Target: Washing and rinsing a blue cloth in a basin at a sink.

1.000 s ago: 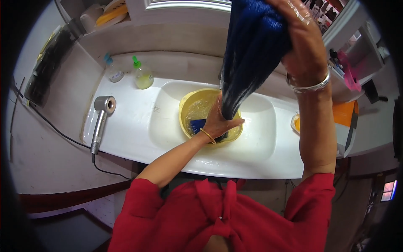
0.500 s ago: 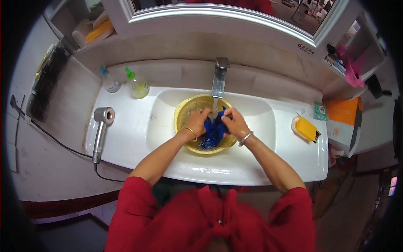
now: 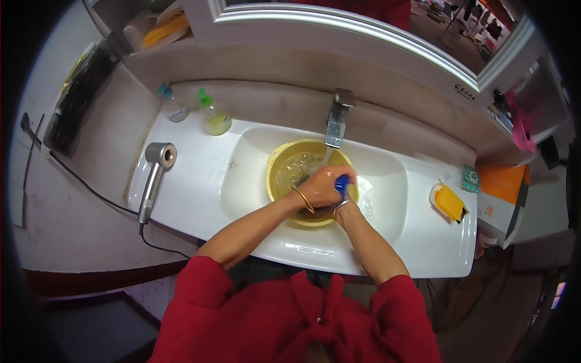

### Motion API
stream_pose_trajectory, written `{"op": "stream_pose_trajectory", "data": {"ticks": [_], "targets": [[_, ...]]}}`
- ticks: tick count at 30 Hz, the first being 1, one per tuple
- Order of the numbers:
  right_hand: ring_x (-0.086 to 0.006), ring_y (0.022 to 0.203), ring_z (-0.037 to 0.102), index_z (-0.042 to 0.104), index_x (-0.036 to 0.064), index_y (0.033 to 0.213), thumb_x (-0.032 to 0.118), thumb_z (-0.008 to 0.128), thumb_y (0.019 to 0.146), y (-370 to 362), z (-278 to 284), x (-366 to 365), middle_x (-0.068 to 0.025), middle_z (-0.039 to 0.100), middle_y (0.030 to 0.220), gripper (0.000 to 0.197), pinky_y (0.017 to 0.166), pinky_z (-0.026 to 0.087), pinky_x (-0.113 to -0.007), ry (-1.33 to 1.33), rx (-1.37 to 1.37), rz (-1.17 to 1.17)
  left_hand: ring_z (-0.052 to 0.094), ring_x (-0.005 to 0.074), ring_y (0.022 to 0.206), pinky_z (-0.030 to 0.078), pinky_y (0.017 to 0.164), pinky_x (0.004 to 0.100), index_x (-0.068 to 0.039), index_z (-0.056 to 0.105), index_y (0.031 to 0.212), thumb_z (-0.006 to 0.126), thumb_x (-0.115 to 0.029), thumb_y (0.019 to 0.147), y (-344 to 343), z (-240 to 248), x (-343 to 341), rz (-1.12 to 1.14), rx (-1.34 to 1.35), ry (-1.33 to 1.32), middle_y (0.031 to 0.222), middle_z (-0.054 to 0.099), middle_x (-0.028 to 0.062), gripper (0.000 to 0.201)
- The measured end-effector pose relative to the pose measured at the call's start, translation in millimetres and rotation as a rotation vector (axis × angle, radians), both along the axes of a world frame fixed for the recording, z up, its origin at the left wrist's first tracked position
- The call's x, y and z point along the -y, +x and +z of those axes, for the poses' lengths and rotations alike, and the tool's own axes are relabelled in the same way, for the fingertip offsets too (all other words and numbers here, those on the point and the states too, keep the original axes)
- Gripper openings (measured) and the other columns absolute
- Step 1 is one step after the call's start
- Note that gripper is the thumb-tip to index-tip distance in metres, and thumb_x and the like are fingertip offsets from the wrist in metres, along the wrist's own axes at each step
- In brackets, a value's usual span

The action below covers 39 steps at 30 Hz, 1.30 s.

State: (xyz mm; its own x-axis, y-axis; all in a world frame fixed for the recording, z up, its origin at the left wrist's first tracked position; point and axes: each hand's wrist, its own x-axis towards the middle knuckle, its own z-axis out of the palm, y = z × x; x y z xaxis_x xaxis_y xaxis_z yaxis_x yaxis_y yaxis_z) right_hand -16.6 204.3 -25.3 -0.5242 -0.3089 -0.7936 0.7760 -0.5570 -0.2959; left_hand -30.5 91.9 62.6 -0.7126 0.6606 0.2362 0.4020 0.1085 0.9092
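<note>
Over the yellow basin (image 3: 272, 158), both my hands are pressed close together around a bunched blue cloth (image 3: 342, 183). My left hand (image 3: 324, 184), with a gold bangle on the wrist, is closed on the cloth and lies on top. Beneath and to the right is my right hand (image 3: 343, 202), with a silver bangle; it grips the cloth from below, its fingers mostly hidden by the left. A bit of blue sticks out on the right side of the hands. Water stands in the basin, and a thin stream runs from the tap (image 3: 338, 118) behind the hands.
The basin sits inside a white sink (image 3: 242, 172). A hair dryer (image 3: 154, 181) lies on the left ledge, with a clear bottle (image 3: 175, 109) and a green-topped pump bottle (image 3: 215, 118) behind it. To the right is a yellow brush (image 3: 449, 202). A mirror (image 3: 448, 30) hangs above.
My hands have come together over the cloth, the left crossing on top of the right. The blue cloth, spread between them before, is now bunched up. The view has shifted and tilted slightly.
</note>
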Motion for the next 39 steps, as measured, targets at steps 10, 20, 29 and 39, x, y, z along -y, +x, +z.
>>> {"op": "stream_pose_trajectory", "data": {"ticks": [10, 20, 29, 39], "targets": [[-0.0196, 0.088, 0.057, 0.053, 0.0137, 0.110, 0.035, 0.050, 0.086, 10.3, 8.4, 6.2, -0.0040, 0.057, 0.096, 0.032, 0.077, 0.048, -0.036, -0.281, -0.484, -0.197, 0.055, 0.0332, 0.072, 0.045, 0.065, 0.0386, -0.010, 0.052, 0.087, 0.062, -0.012, 0.056, 15.4, -39.4, -1.6, 0.369, -0.467, 0.009, 0.077, 0.055, 0.0125, 0.032], [-0.0223, 0.096, 0.057, 0.050, -0.0032, 0.113, 0.033, 0.054, 0.086, 15.8, 48.3, -37.3, -0.0160, 0.055, 0.111, 0.046, 0.082, 0.048, -0.032, 0.201, -0.459, 0.065, 0.048, 0.0370, 0.100, 0.045, 0.080, 0.0414, -0.010, 0.048, 0.106, 0.059, -0.015, 0.072, -31.0, -99.3, 54.1, 0.295, -0.273, -1.075, 0.106, 0.050, 0.0193, 0.035], [-0.0293, 0.104, 0.050, 0.044, 0.0064, 0.123, 0.041, 0.053, 0.083, 13.4, 31.8, 8.9, -0.0143, 0.047, 0.116, 0.054, 0.086, 0.043, -0.047, 0.570, -0.302, 0.047, 0.052, 0.0286, 0.105, 0.044, 0.083, 0.0396, -0.020, 0.058, 0.110, 0.054, -0.013, 0.077, -28.1, -143.7, 25.0, 0.094, -0.307, -1.408, 0.101, 0.059, 0.0106, 0.034], [-0.0167, 0.095, 0.055, 0.055, 0.0126, 0.102, 0.033, 0.049, 0.085, -9.6, -69.9, 1.1, -0.0085, 0.057, 0.101, 0.028, 0.086, 0.044, -0.031, 0.577, -1.019, 0.246, 0.045, 0.0319, 0.067, 0.037, 0.059, 0.0373, -0.008, 0.046, 0.079, 0.053, -0.004, 0.056, 32.5, 11.4, -22.8, -0.039, -0.189, 0.197, 0.067, 0.040, 0.0126, 0.024]]}}
